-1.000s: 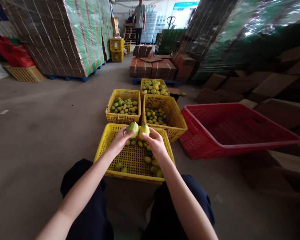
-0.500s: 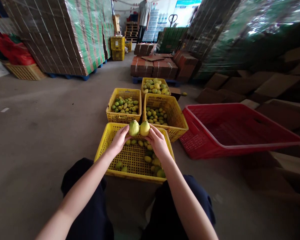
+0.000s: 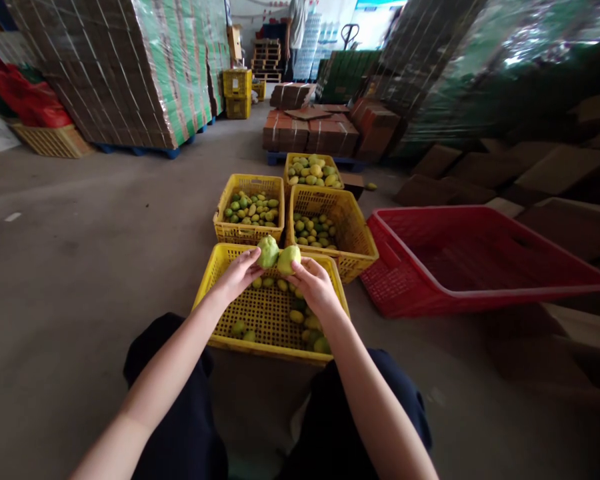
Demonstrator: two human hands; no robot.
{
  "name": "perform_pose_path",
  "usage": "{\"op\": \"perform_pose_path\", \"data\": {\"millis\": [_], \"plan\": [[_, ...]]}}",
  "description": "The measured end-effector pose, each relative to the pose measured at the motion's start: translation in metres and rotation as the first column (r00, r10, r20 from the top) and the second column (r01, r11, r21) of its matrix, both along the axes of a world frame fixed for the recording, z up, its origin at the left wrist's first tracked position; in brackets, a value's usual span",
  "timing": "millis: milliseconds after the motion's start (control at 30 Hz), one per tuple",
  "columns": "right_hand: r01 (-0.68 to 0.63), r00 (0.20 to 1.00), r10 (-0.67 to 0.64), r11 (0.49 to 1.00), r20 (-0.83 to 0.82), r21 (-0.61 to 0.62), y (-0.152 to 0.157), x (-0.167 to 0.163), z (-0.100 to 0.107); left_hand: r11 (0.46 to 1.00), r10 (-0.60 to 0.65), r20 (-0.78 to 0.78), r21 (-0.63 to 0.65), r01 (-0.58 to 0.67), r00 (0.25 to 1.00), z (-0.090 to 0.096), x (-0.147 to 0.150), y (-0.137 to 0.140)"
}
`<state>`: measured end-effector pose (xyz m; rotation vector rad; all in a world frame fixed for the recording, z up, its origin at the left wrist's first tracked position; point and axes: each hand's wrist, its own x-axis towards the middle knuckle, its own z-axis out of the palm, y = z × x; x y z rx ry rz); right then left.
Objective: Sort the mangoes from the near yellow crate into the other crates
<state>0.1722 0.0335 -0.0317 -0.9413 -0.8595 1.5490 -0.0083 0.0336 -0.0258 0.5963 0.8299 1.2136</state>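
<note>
My left hand is closed on a bumpy green lemon, held up over the far side of the nearest yellow crate. Beside it, a smoother yellow-green lemon sits in the fingers of my right hand. The two fruits are side by side, touching or nearly so. Below them, several more green and yellow lemons lie in the crate, mostly along its right side, with a couple at the near left.
Behind stand a left yellow crate, a right yellow crate and a far yellow crate, all holding fruit. A red crate is at the right. Flattened cardboard bundles and a standing person are farther back.
Both lemons have turned in my fingers; the left one now sits slightly higher and the right one tilts. The person at the back has shifted right in view.
</note>
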Motion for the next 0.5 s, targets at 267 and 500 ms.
{"op": "perform_pose_path", "data": {"millis": [267,500], "plan": [[-0.056,0.998,0.058,0.997,-0.036,0.056,-0.0003,0.0050,0.0024,0.988,-0.026,-0.014,0.152,0.028,1.000,0.0032,-0.0051,0.0003],[-0.020,0.992,0.037,0.989,-0.117,0.149,-0.0024,0.0051,0.0079,0.938,0.008,-0.163,0.344,0.049,0.987,0.0064,-0.0036,-0.0055]]}}
